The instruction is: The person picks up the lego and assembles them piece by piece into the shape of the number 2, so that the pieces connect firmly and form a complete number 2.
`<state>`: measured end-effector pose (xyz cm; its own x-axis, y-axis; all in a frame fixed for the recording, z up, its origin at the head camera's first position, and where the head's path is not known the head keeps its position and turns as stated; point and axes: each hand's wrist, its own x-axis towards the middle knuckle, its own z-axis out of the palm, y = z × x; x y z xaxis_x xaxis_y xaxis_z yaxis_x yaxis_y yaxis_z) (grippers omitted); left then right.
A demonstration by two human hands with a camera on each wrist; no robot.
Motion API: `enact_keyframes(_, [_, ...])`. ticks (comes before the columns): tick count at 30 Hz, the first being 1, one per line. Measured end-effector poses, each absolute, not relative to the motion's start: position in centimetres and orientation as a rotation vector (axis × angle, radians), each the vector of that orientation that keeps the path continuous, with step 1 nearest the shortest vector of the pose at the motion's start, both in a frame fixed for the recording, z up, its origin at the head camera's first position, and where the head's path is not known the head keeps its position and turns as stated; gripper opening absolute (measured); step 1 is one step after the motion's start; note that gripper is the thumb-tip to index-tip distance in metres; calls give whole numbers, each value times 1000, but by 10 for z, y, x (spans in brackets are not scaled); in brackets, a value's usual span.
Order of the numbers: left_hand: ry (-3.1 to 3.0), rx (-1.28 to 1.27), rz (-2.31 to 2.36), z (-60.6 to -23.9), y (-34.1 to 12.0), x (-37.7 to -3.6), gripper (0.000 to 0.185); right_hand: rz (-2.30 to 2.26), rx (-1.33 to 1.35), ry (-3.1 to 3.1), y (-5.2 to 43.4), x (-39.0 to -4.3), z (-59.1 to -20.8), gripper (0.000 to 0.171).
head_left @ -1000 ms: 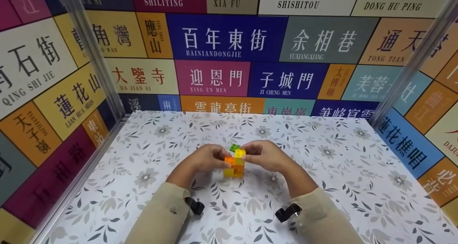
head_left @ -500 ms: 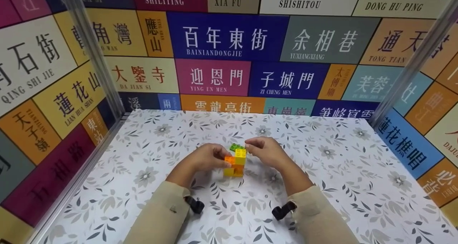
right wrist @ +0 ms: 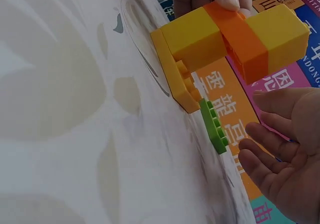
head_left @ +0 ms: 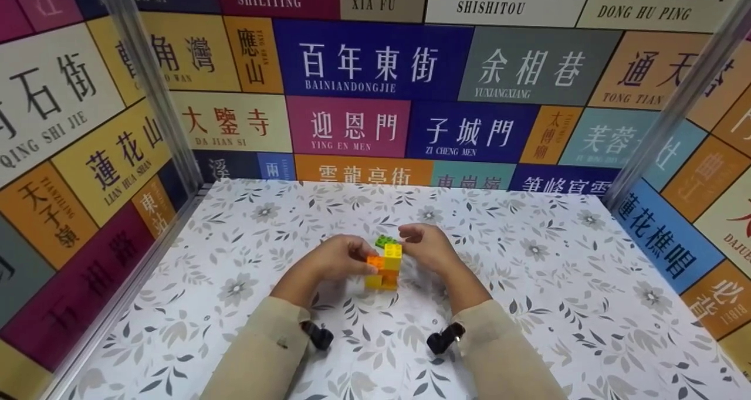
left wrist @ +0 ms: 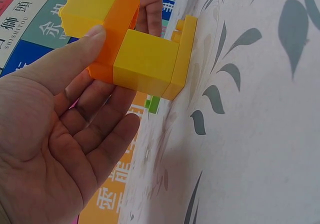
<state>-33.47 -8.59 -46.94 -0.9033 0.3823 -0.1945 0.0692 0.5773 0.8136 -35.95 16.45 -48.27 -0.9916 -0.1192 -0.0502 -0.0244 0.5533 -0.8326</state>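
A small stack of yellow and orange bricks stands on the flower-patterned table on a thin yellow base plate. My left hand pinches it at the orange brick, thumb on one side and fingers on the other. My right hand hovers just right of the stack's top with relaxed fingers and holds nothing. In the right wrist view its fingers stand apart from the stack. A flat green brick lies on the table right behind the stack, also in view as the green brick.
Walls of coloured sign panels close in the table at the back and on both sides, with metal posts at the corners. Black wrist camera mounts sit on both sleeves.
My right hand has let go of the top yellow brick and drawn slightly back. The right forearm has swung to the left. The left hand keeps its hold on the stack.
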Motion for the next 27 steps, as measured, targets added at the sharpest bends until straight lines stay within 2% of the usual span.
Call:
enact_keyframes(7, [2467, 364, 1265, -470, -84, -334, 19, -1480, 15, 2619, 160, -366, -497, 49])
enact_keyframes(27, [2442, 290, 1252, -467, -83, -333, 20, -1299, -27, 2699, 160, -368, -510, 40])
